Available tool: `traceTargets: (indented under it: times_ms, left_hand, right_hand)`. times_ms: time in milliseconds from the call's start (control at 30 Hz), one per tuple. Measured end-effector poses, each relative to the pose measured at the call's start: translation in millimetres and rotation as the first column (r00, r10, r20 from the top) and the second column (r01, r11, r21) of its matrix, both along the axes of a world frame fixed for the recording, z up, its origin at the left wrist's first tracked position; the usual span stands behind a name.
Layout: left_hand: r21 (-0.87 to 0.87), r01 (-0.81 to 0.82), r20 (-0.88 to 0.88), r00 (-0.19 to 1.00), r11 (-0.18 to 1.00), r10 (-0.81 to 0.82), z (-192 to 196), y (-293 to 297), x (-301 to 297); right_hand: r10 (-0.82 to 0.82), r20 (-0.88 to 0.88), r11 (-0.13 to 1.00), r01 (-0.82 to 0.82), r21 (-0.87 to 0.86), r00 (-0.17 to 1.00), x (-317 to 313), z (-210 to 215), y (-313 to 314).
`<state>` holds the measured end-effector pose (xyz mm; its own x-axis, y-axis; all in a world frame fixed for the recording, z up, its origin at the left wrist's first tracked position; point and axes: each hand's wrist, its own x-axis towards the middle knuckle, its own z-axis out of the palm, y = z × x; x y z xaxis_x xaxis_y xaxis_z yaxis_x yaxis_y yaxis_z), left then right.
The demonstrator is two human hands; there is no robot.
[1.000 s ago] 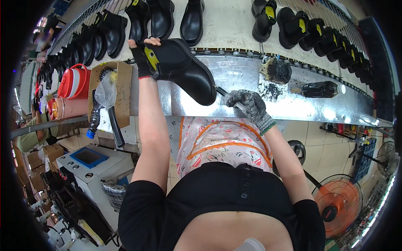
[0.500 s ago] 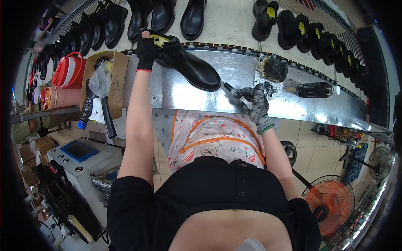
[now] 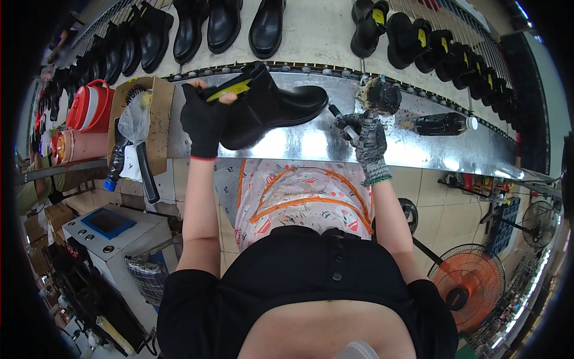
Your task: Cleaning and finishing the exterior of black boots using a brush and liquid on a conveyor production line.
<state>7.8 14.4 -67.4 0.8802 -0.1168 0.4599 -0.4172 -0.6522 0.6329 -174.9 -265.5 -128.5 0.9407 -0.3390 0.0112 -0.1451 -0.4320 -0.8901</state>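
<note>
My left hand (image 3: pixel 203 125), in a black glove with bare fingertips, grips a black ankle boot (image 3: pixel 275 107) at its top opening, where a yellow lining shows. The boot lies tilted above the metal ledge, its toe pointing right. My right hand (image 3: pixel 372 143), in a grey knitted glove with dark stains, is closed round a pen-like tool (image 3: pixel 335 110) with a dark tip and a pale barrel. That tip is close to the boot's toe; whether they touch I cannot tell. Beside the right hand sits a blackened sponge-like lump (image 3: pixel 381 97) on the ledge.
A bottle of dark liquid (image 3: pixel 443 124) lies on the metal ledge (image 3: pixel 317 143) at the right. Black boots (image 3: pixel 267 30) stand in rows on the conveyor (image 3: pixel 320 39) beyond. To the left are a cardboard box (image 3: pixel 159 122) with a brush and a red-lidded jug (image 3: pixel 89 107).
My left hand has come nearer and turned the boot, so its toe now points right and slightly up. My right hand has shifted slightly, keeping the pen-like tool.
</note>
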Motion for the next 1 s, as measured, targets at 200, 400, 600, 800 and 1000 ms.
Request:
traceTargets:
  times_ms: [200,400,600,800,1000]
  left_hand:
    - [0.052,-0.014,-0.175,0.984,0.999,0.023,40.3,-17.1,-55.1]
    - [-0.063,0.075,-0.265,0.96,0.995,-0.089,37.7,-11.6,-73.6]
    - [-0.157,0.086,-0.416,0.898,0.984,-0.144,43.3,-15.9,-84.5]
    - [-0.338,0.112,-0.525,0.802,0.935,-0.286,34.0,-4.1,-89.0]
    - [-0.508,-0.144,-0.728,0.599,0.849,-0.334,25.2,6.2,-105.9]
  right_hand:
    - [-0.087,-0.012,0.971,0.088,0.221,0.996,0.9,20.8,10.2]
    - [-0.093,0.0,0.962,0.09,0.259,0.996,0.1,25.6,15.6]
    - [-0.074,0.046,0.982,0.065,0.177,0.996,-1.2,25.4,17.6]
    - [-0.104,0.039,0.976,0.094,0.197,0.994,-5.8,33.2,30.6]
    - [0.034,0.07,0.997,-0.038,0.06,0.997,-12.0,28.7,38.3]
